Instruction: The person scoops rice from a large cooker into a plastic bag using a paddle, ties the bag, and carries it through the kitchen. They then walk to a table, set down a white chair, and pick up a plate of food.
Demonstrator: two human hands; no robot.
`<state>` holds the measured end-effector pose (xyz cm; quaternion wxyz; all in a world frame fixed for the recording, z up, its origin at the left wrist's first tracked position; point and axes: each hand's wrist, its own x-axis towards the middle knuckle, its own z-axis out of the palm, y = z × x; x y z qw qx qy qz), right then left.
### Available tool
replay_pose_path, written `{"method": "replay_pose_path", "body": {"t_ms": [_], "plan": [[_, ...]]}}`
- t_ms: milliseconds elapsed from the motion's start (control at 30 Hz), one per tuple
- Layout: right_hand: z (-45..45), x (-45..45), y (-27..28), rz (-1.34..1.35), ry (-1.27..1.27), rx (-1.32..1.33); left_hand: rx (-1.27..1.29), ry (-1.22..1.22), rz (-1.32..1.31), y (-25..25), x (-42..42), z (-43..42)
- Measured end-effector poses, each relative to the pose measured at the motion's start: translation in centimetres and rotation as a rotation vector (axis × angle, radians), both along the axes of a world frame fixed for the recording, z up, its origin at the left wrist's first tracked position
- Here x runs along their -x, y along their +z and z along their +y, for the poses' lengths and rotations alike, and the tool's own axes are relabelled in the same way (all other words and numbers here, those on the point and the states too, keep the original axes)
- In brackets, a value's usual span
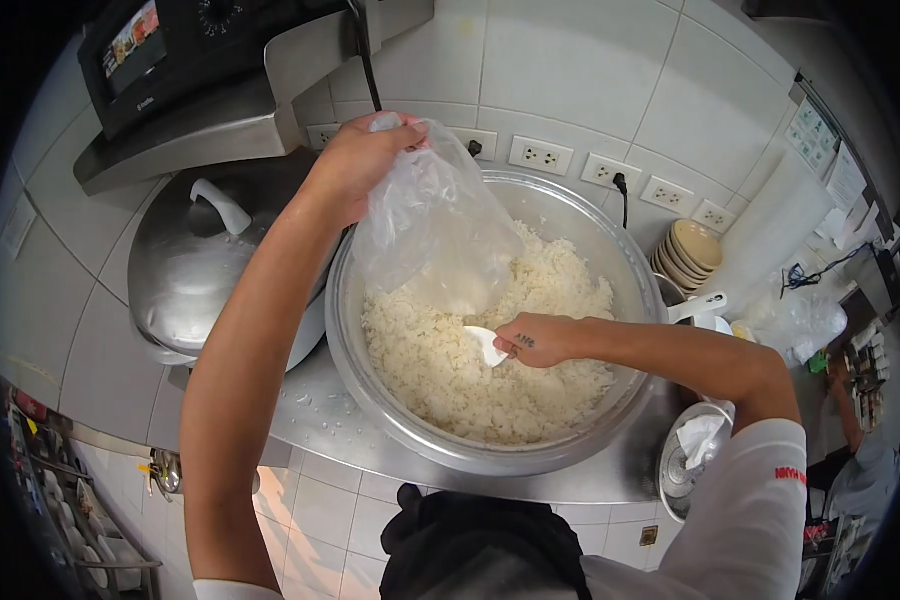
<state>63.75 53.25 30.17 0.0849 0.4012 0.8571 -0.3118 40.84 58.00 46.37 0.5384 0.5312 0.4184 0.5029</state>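
Note:
My left hand (pixel 362 165) is closed on the top of a clear plastic bag (pixel 435 220), which hangs over the left back part of a large metal pot (pixel 560 452). The bag's lower end rests against the white cooked rice (pixel 450 390) in the pot. In my right hand (pixel 538 340) is a white scoop (pixel 486 345), seen only in part, its edge down in the rice near the middle. My fingers hide the rest of the scoop, and its exact shape cannot be made out.
A lidded metal cooker (pixel 195 275) stands left of the pot, under a black appliance (pixel 165 60). Stacked bowls (pixel 692 250), a white handle (pixel 698 307) and a metal bowl with tissue (pixel 678 475) are at the right. Wall sockets (pixel 541 156) line the back. Another person (pixel 865 480) is far right.

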Motion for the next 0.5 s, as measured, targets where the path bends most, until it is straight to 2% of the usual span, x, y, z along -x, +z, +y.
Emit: {"method": "replay_pose_path", "body": {"t_ms": [100,200,233,267,300,333,400,433,500], "plan": [[-0.3,0.8,-0.7,0.033,0.04,0.003,-0.009,-0.017,0.012,-0.1,0.4,0.2],[-0.8,1.9,-1.2,-0.009,0.182,-0.012,-0.023,-0.066,0.05,-0.4,0.9,0.6],[-1.1,2.2,-1.6,0.125,0.155,0.056,-0.024,-0.062,0.05,-0.4,1.1,0.6],[-1.2,2.4,-1.8,0.259,0.126,0.123,-0.046,-0.055,0.127,-0.4,1.3,0.6],[-1.3,2.6,-1.5,0.26,0.128,0.12,-0.069,-0.048,0.205,-0.3,1.4,0.5],[-1.4,2.6,-1.1,0.231,0.126,0.15,-0.072,-0.047,0.206,-0.1,1.5,0.4],[-2.0,2.5,0.0,0.208,0.118,0.179,-0.162,0.063,0.521,0.1,1.5,0.2],[-2.5,2.5,0.9,0.148,0.164,0.182,-0.168,0.057,0.523,0.2,1.5,0.2],[-2.7,1.8,1.3,0.093,0.199,0.18,-0.227,0.075,0.744,0.4,1.5,0.1]]}}
